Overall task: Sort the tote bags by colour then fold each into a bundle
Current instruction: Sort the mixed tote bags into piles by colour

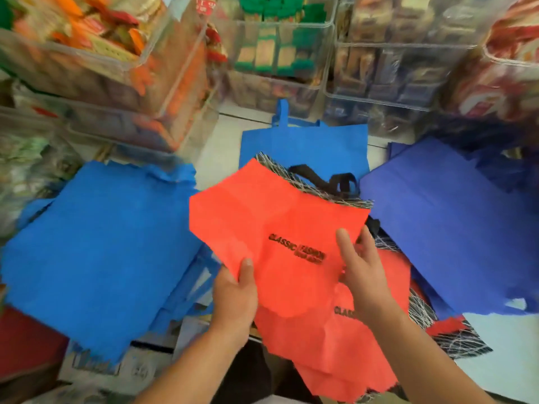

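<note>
Both of our hands are on one red-orange non-woven tote bag (pixel 262 217) printed in black with "CLASSIC FASHION", which we hold spread flat and tilted over the middle of the heap. Our left hand (pixel 233 290) pinches its near left edge, thumb on top and fingers tucked under the fabric. Our right hand (pixel 361 275) pinches the right edge the same way, thumb lying on the printed face and fingers curled behind it. Just under this bag lies a second red-orange tote (pixel 335 354) with the same black lettering partly showing beside our right wrist; its near edge is crumpled and hangs toward us. Beneath the far edge of the held bag peeks a black tote with a white scribbled-line pattern (pixel 306 176), its black handles (pixel 338 179) looped on top. The same pattern shows again at the lower right, though we cannot tell whether it is the same bag. To our left a stack of bright blue non-woven totes (pixel 96 243) lies flat, well apart from our hands. Behind the heap another bright blue tote (pixel 306 144) lies with its handle pointing away. To our right sits a darker, indigo-blue tote (pixel 437 217), touching the patterned fabric along its near edge. A dark red piece (pixel 26 336) shows at the lower left corner, too cropped to identify. Clear plastic bins (pixel 277 53) packed with blurred coloured goods stand stacked along the back. A pale surface (pixel 501 354) shows at the lower right.
</note>
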Demonstrator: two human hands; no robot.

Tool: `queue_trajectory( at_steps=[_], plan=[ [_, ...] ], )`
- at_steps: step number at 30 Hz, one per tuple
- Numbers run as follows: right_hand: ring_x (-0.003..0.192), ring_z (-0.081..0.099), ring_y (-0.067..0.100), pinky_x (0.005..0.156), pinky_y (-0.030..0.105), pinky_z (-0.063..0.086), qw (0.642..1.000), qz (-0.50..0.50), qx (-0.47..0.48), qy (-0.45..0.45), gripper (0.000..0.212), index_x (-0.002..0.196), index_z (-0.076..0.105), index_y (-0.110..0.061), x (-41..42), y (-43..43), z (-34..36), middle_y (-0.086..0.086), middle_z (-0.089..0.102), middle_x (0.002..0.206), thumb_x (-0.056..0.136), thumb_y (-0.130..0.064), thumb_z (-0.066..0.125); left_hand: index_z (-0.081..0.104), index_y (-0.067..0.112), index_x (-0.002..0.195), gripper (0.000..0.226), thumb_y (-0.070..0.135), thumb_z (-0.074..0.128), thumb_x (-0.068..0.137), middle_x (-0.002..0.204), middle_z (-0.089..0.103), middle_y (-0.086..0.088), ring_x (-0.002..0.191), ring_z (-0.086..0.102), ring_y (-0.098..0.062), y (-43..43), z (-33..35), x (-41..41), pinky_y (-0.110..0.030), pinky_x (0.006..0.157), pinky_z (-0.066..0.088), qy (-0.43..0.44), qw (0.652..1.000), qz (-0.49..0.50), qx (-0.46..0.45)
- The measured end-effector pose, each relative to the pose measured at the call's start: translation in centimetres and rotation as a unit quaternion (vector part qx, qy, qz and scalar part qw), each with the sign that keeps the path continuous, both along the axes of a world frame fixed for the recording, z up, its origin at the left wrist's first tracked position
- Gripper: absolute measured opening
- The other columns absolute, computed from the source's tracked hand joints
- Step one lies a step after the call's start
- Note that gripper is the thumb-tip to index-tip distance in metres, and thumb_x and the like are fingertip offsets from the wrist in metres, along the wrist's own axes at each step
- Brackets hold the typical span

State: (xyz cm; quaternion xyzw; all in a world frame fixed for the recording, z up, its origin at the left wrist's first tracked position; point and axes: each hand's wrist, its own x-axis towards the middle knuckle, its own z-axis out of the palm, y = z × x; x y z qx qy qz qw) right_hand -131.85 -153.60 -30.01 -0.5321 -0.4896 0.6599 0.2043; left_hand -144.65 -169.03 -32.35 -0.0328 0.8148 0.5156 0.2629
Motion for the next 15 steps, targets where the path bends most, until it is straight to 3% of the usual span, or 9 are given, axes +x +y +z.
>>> queue_trajectory(
  at_steps=[1, 3, 5, 7, 9, 10, 13, 15],
  plan=[
    [0.118, 0.067, 0.019, 0.098, 0.051, 0.056, 0.999, -0.012, 0.04, -0.002, 0.056, 0.144, 0.045, -0.05, 0.6, -0.1, -0.2, -0.008, 0.066, 0.135, 0.094, -0.04, 0.069, 0.065, 0.014, 0.118, 0.027, 0.033, 0.061, 0.1, 0.104, 0.074, -0.003, 0.094, 0.073, -0.021, -0.6, -0.8, 1.9, -0.048, 0.084, 0.061, -0.037, 0.999, -0.03, -0.006],
    [0.112, 0.068, 0.023, 0.094, 0.051, 0.057, 0.99, -0.039, 0.114, -0.073, 0.084, 0.152, 0.028, -0.057, 2.7, -0.4, -0.8, -0.002, 0.066, 0.132, 0.092, -0.014, 0.068, 0.069, 0.01, 0.109, 0.02, 0.027, 0.065, 0.1, 0.084, 0.074, -0.003, 0.063, 0.07, -0.01, -1.3, -2.0, 4.4, -0.032, 0.058, 0.061, -0.131, 0.988, -0.076, -0.027],
    [0.101, 0.065, 0.036, 0.083, 0.047, 0.056, 0.97, -0.027, 0.159, -0.181, 0.088, 0.152, 0.028, -0.058, 5.8, -0.8, -1.8, 0.007, 0.065, 0.119, 0.091, -0.004, 0.063, 0.072, 0.005, 0.098, 0.022, 0.027, 0.072, 0.096, 0.072, 0.072, -0.009, 0.049, 0.063, -0.013, -1.9, -2.9, 4.9, -0.026, 0.044, 0.05, -0.192, 0.974, -0.106, -0.059],
    [0.109, 0.057, 0.041, 0.091, 0.047, 0.05, 0.937, -0.005, 0.177, -0.301, 0.083, 0.154, 0.035, -0.043, 9.4, -1.2, -3.4, 0.013, 0.056, 0.126, 0.087, -0.003, 0.063, 0.071, 0.003, 0.095, 0.029, 0.03, 0.078, 0.09, 0.079, 0.073, -0.012, 0.057, 0.063, -0.017, -2.1, -4.0, 3.2, -0.025, 0.051, 0.049, -0.156, 0.982, -0.069, -0.08],
    [0.128, 0.045, 0.045, 0.103, 0.055, 0.042, 0.868, 0.008, 0.23, -0.439, 0.082, 0.152, 0.042, -0.02, 11.5, -1.6, -4.8, 0.022, 0.042, 0.143, 0.077, -0.005, 0.072, 0.068, -0.002, 0.109, 0.038, 0.027, 0.08, 0.087, 0.107, 0.07, -0.018, 0.091, 0.067, -0.025, -1.9, -5.0, -0.4, -0.028, 0.08, 0.05, -0.035, 0.989, -0.053, -0.136],
    [0.133, 0.04, 0.048, 0.106, 0.059, 0.039, 0.839, 0.036, 0.28, -0.465, 0.081, 0.148, 0.047, -0.013, 11.4, -1.8, -5.5, 0.026, 0.038, 0.148, 0.073, -0.007, 0.077, 0.064, -0.003, 0.117, 0.042, 0.023, 0.078, 0.088, 0.117, 0.065, -0.02, 0.105, 0.063, -0.029, -1.5, -5.3, -2.4, -0.031, 0.09, 0.046, 0.022, 0.985, -0.071, -0.156],
    [0.142, 0.035, 0.05, 0.113, 0.061, 0.034, 0.819, 0.195, 0.387, -0.376, 0.065, 0.145, 0.055, -0.017, 6.8, -2.9, -7.5, 0.025, 0.035, 0.157, 0.085, -0.029, 0.075, 0.068, 0.004, 0.113, 0.023, 0.015, 0.069, 0.094, 0.116, 0.067, -0.014, 0.106, 0.066, -0.028, 1.6, -5.4, -7.8, -0.03, 0.091, 0.048, 0.1, 0.972, -0.176, -0.121],
    [0.149, 0.027, 0.045, 0.117, 0.058, 0.033, 0.822, 0.281, 0.335, -0.366, 0.064, 0.151, 0.048, -0.033, 3.0, -3.3, -8.4, 0.016, 0.029, 0.165, 0.092, -0.056, 0.055, 0.068, 0.007, 0.116, 0.025, 0.019, 0.068, 0.095, 0.119, 0.069, -0.011, 0.11, 0.066, -0.025, 5.1, -5.7, -10.7, -0.029, 0.093, 0.048, 0.108, 0.957, -0.244, -0.117]
  ],
)
